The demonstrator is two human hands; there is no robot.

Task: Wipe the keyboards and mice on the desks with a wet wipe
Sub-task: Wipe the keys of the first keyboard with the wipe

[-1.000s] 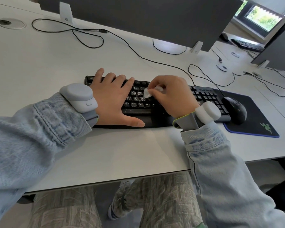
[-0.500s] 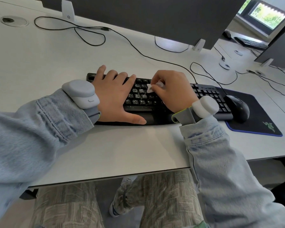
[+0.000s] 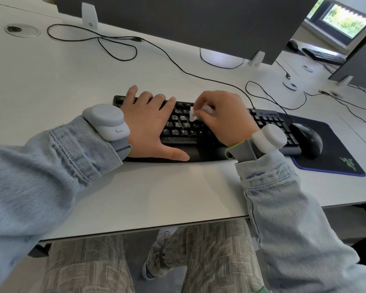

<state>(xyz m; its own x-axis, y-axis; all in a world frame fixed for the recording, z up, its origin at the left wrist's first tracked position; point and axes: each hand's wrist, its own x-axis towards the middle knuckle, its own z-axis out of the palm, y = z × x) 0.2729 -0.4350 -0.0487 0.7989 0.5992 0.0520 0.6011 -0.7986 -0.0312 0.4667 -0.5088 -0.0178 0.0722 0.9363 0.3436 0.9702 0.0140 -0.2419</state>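
A black keyboard [image 3: 268, 120] with worn, speckled keys lies across the middle of the white desk [image 3: 156, 191]. My left hand [image 3: 150, 125] rests flat on its left half, fingers spread, thumb along the front edge. My right hand [image 3: 222, 117] is closed on a small white wet wipe [image 3: 193, 115] and presses it onto the middle keys. A black mouse [image 3: 307, 139] sits on a dark mouse pad [image 3: 336, 157] just right of the keyboard, untouched.
A dark partition panel [image 3: 199, 24] stands behind the keyboard. Black cables [image 3: 114, 45] loop over the desk at the back. A round cable port [image 3: 22, 30] is at far left. Another keyboard [image 3: 323, 55] and mouse [image 3: 293, 44] lie on the far right desk.
My right hand has slid the wipe slightly up toward the far key rows. My left hand stays planted on the keyboard's left half.
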